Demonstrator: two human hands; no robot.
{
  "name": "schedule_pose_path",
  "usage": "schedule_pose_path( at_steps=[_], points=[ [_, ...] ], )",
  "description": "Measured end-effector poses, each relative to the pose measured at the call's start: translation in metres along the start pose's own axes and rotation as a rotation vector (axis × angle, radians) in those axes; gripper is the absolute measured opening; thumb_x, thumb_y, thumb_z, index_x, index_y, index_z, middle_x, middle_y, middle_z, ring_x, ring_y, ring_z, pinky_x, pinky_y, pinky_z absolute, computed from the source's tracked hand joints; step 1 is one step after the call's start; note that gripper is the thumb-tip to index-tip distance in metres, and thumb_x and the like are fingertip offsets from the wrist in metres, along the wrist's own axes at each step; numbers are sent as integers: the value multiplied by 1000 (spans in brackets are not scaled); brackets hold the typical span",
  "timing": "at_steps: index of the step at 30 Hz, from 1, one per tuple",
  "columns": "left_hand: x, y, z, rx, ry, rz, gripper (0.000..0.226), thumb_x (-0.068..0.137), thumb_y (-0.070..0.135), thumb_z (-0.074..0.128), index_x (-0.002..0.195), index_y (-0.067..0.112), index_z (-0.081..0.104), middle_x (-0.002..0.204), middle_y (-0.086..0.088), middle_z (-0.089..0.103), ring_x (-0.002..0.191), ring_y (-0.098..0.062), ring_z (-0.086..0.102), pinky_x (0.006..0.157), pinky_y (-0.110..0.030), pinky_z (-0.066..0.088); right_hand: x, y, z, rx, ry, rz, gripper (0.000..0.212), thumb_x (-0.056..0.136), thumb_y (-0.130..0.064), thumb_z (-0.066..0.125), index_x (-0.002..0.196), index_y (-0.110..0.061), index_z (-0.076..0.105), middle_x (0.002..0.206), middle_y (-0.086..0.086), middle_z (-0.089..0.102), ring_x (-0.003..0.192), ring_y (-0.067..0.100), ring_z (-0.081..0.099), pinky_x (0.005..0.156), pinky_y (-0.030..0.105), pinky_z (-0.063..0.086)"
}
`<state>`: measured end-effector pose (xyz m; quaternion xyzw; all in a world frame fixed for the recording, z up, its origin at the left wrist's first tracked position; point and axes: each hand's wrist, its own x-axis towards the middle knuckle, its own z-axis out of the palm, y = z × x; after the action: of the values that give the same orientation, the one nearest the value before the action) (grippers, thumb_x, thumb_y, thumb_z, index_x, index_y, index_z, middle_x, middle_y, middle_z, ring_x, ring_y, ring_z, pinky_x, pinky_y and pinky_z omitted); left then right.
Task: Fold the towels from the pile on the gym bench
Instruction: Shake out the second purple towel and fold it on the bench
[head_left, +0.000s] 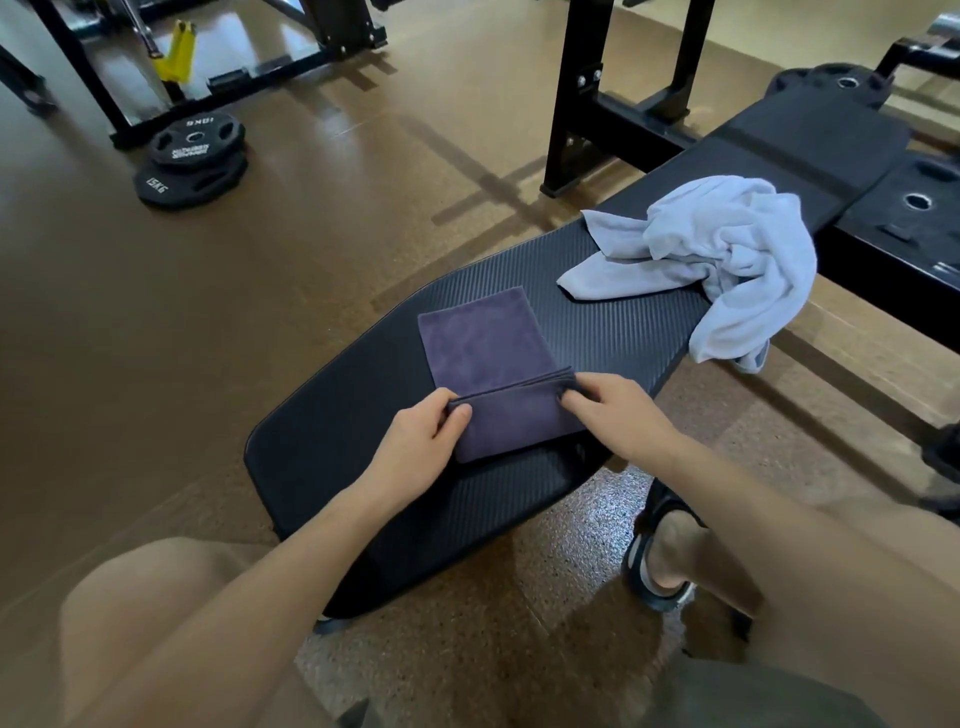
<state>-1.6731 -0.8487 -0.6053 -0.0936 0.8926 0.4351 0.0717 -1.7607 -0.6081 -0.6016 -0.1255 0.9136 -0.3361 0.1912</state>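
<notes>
A dark purple towel (483, 348) lies folded into a narrow rectangle on the black gym bench (623, 322). Its near part is doubled over, with a fold edge running across between my hands. My left hand (421, 441) pinches the left end of that folded edge. My right hand (618, 410) grips the right end, fingers curled over the stacked layers. Farther along the bench a light grey towel (727, 260) lies crumpled, with one part hanging over the bench's right edge.
Two black weight plates (192, 161) are stacked on the brown floor at the far left. A black rack frame (576, 104) stands behind the bench. More plates (914, 202) sit at the far right. My sandalled foot (665, 551) rests on the floor beside the bench.
</notes>
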Motion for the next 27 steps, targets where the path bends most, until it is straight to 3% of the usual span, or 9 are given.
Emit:
schedule_pose_path(
  at_steps=[4, 8, 11, 19, 23, 27],
  points=[
    [5, -2, 5, -22, 64, -43, 13, 103, 35, 54, 97, 28, 63, 77, -8, 65, 71, -15, 60, 75, -39, 53, 4, 4, 8, 28, 71, 58, 30, 93, -34, 54, 76, -10, 51, 67, 3, 53, 66, 26, 58, 55, 32, 42],
    [2, -1, 10, -39, 106, -63, 16, 103, 34, 54, 92, 27, 64, 75, 1, 65, 71, -11, 59, 67, -25, 48, 5, 3, 13, -3, 122, 57, 32, 98, -33, 55, 70, -18, 47, 67, -3, 54, 70, 20, 54, 61, 36, 35],
    [-3, -1, 14, -40, 134, -49, 21, 103, 33, 55, 85, 25, 62, 73, 5, 63, 67, -5, 56, 61, -18, 43, 3, -1, 14, -12, 126, 52, 32, 96, -31, 54, 69, -18, 42, 67, -2, 52, 68, 17, 50, 58, 32, 33],
    [-15, 1, 13, 64, 88, 14, 22, 105, 31, 49, 86, 24, 57, 72, 2, 60, 64, -9, 54, 59, -22, 41, -5, 1, 10, 18, 51, 50, 34, 96, -34, 50, 71, -14, 41, 67, 2, 51, 69, 22, 51, 64, 38, 36],
    [-12, -1, 16, 214, 125, 68, 19, 105, 27, 49, 88, 21, 56, 73, 5, 58, 67, -10, 55, 61, -28, 43, -7, 1, 15, -66, 131, 43, 38, 101, -40, 49, 72, -16, 45, 67, 2, 56, 70, 22, 54, 61, 38, 33],
    [-11, -3, 21, 320, 137, 86, 15, 104, 27, 51, 91, 20, 55, 79, 6, 60, 72, -11, 56, 67, -36, 47, -10, -2, 26, -202, 249, 1, 40, 100, -37, 51, 67, -21, 35, 64, -2, 46, 69, 24, 46, 64, 36, 28]
  ],
)
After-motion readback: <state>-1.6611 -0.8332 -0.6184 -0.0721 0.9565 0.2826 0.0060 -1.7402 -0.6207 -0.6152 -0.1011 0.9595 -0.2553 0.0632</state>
